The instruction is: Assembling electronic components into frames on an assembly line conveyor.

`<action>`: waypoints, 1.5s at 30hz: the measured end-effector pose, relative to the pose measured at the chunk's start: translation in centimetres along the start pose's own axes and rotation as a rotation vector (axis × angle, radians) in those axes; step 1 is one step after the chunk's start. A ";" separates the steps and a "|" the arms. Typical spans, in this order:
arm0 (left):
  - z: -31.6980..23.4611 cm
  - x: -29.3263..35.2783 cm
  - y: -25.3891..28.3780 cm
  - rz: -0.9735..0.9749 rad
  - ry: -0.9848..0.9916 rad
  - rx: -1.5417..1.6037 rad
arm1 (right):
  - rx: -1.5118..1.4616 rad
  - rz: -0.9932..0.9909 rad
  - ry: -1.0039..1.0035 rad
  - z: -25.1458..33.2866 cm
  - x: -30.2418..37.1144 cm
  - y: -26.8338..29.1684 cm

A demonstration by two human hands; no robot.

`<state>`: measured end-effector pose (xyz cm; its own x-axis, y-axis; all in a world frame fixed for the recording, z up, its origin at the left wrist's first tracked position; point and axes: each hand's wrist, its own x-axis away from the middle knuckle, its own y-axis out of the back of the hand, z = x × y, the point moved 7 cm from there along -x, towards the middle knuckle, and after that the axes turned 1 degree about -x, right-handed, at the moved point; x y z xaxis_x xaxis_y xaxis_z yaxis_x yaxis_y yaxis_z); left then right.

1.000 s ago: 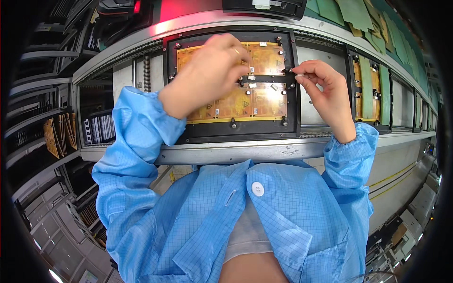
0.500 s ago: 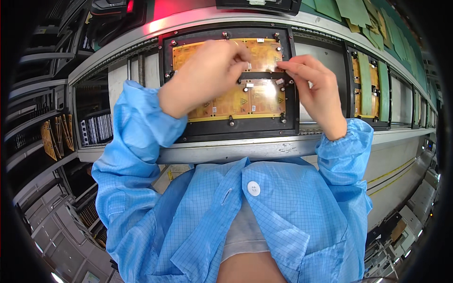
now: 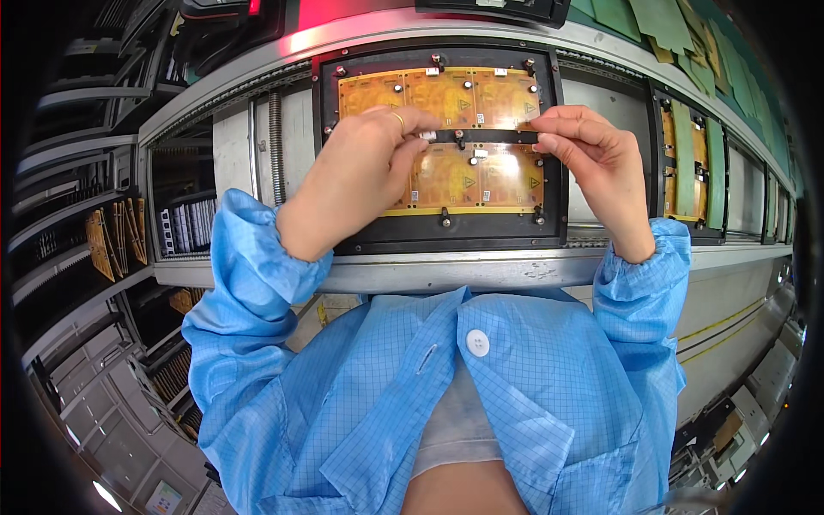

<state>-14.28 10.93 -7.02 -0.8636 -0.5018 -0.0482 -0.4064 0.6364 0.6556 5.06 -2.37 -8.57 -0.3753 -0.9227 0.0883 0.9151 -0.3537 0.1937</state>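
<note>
I have the conveyor (image 3: 455, 273) running the width of my view, with the black fixture (image 3: 481, 233) seated between its rails. A person in a blue jacket (image 3: 360, 386) is on the near side of the black fixture. To its right sits a second fixture (image 3: 700, 232) carrying green strips (image 3: 682, 159). Inside the black fixture lie two orange board panels: the upper panel (image 3: 438, 94) in its far half, the lower panel (image 3: 446, 182) in its near half. The left hand (image 3: 421, 137) reaches over the black fixture's left side, finger and thumb pinching a small white piece (image 3: 427, 136) above the bar between the panels. At the black fixture's right edge, the right hand (image 3: 536, 136) has thumb and forefinger close together; I can't tell whether they grasp anything. A white block (image 3: 481, 154) sits on the lower panel, near the black fixture's middle.
</note>
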 end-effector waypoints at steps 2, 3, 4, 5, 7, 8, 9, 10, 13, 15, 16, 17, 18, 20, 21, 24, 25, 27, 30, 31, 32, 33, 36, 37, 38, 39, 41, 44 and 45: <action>-0.5 0.3 -0.3 -0.050 -0.094 -0.055 | -0.028 -0.010 -0.015 0.0 0.1 0.3; -1.0 0.6 -0.3 -0.102 -0.184 -0.109 | -0.001 -0.007 -0.009 -0.1 0.1 0.5; -1.0 0.6 -0.6 -0.098 -0.185 -0.110 | 0.026 -0.004 -0.003 -0.2 0.1 0.6; -1.0 0.6 -0.8 -0.111 -0.177 -0.144 | 0.022 -0.007 -0.005 -0.3 0.2 0.7; -0.9 0.5 -1.1 -0.116 -0.172 -0.178 | -0.015 -0.030 0.001 -0.4 0.3 0.8; -0.8 0.4 -1.3 -0.099 -0.172 -0.204 | -0.019 -0.035 -0.002 -0.5 0.3 0.9; -0.8 0.3 -1.7 -0.083 -0.172 -0.230 | -0.031 -0.035 -0.019 -0.7 0.4 1.0; -0.8 0.3 -2.0 -0.075 -0.172 -0.230 | -0.043 -0.035 -0.035 -0.9 0.4 1.1; -1.0 0.3 -2.9 -0.051 -0.148 -0.282 | 0.075 -0.030 0.015 -0.4 0.6 1.4; -1.2 0.4 -2.9 -0.073 -0.130 -0.333 | 0.111 -0.042 0.032 -0.4 0.7 1.6; -1.3 0.4 -3.0 -0.067 -0.132 -0.333 | 0.151 -0.050 0.054 -0.2 0.8 1.7; -1.4 0.4 -3.1 -0.065 -0.130 -0.339 | 0.148 -0.054 0.051 -0.3 0.9 1.7; -1.5 0.3 -3.1 -0.065 -0.126 -0.347 | 0.109 -0.065 0.043 -0.5 0.9 1.8; -1.5 0.2 -3.2 -0.073 -0.134 -0.359 | 0.066 -0.080 0.034 -0.6 1.0 1.9; -1.5 0.2 -3.2 -0.088 -0.139 -0.372 | 0.072 -0.092 0.032 -0.6 1.0 2.0; -1.2 0.1 -3.1 -0.114 -0.133 -0.353 | 0.057 -0.106 0.029 -0.9 1.1 2.3; -1.2 0.1 -3.1 -0.110 -0.132 -0.354 | 0.039 -0.105 0.028 -1.0 1.1 2.3; -1.0 -0.1 -3.2 -0.088 -0.096 -0.334 | 0.034 -0.109 0.020 -1.2 1.1 2.4; -1.0 -0.1 -3.3 -0.097 -0.106 -0.325 | 0.018 -0.124 0.017 -1.5 1.1 2.5; -0.9 -0.1 -3.4 -0.095 -0.106 -0.326 | 0.006 -0.135 0.020 -1.5 1.1 2.5; -0.9 0.0 -3.4 -0.093 -0.121 -0.324 | 0.005 -0.136 0.021 -1.7 1.1 2.3; -1.0 0.0 -3.5 -0.094 -0.135 -0.320 | 0.004 -0.118 0.077 -1.5 1.0 2.1; -1.8 0.6 -4.2 -0.032 -0.147 -0.414 | 0.173 -0.043 0.211 0.0 1.0 1.1; -1.7 0.4 -4.0 -0.035 -0.147 -0.412 | 0.340 0.014 0.287 0.8 1.1 0.2; -1.4 0.1 -3.9 -0.015 -0.159 -0.384 | 0.519 0.003 0.395 1.7 1.1 -0.7; -1.3 -0.1 -3.9 0.005 -0.172 -0.356 | 0.523 0.005 0.397 1.8 0.9 -1.0; -1.8 -0.3 -3.9 -0.015 -0.186 -0.390 | 0.733 0.092 0.535 2.2 0.7 -2.4; -2.0 -0.6 -3.7 -0.038 -0.173 -0.402 | 0.728 0.076 0.573 2.0 0.3 -2.8; -1.9 -0.6 -3.6 -0.037 -0.149 -0.377 | 0.728 0.079 0.574 2.0 0.2 -2.9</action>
<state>-11.72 7.83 -7.88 -0.8954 -0.4127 -0.1672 -0.3239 0.3458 0.8806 1.99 -1.21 -7.18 -0.0076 -0.9432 -0.3322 0.5438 -0.2826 0.7902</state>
